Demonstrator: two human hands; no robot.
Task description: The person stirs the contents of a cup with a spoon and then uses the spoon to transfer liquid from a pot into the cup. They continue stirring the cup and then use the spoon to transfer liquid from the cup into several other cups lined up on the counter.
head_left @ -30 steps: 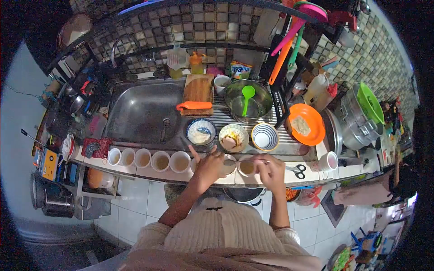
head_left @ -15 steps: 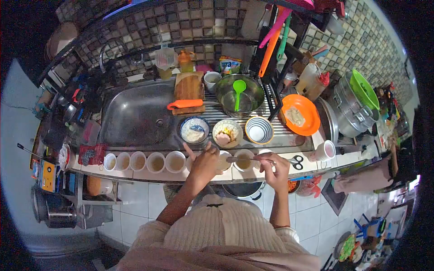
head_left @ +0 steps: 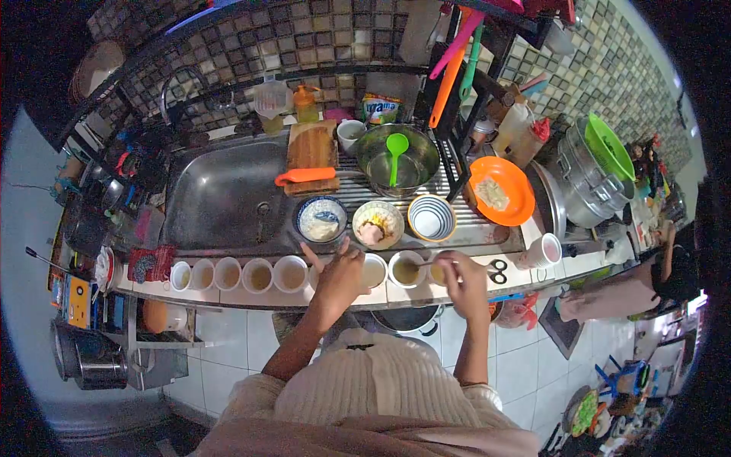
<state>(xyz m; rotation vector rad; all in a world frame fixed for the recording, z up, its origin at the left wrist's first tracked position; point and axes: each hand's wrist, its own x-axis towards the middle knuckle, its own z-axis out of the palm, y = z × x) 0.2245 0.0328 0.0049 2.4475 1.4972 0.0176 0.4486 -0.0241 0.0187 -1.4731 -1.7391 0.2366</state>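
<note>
A row of white cups with pale brownish liquid lines the counter's front edge. My right hand pinches a spoon, its bowl end dipping into a cup of greenish-brown liquid. Another cup is partly covered by that hand. On the left, my left hand spreads its fingers over the row, beside a cup, and partly hides one behind it. Just beyond stand a blue-rimmed bowl of white contents, a patterned bowl with pinkish and yellow contents, and a striped bowl.
Behind the bowls sits a metal pot with a green ladle. An orange plate, black-handled scissors and a tilted white cup are to the right. A wooden board with an orange-handled tool lies by the sink.
The spoon in my right hand has moved from above the cups down into one. My left hand stays by the same cup. A person's arm now shows at the far right.
</note>
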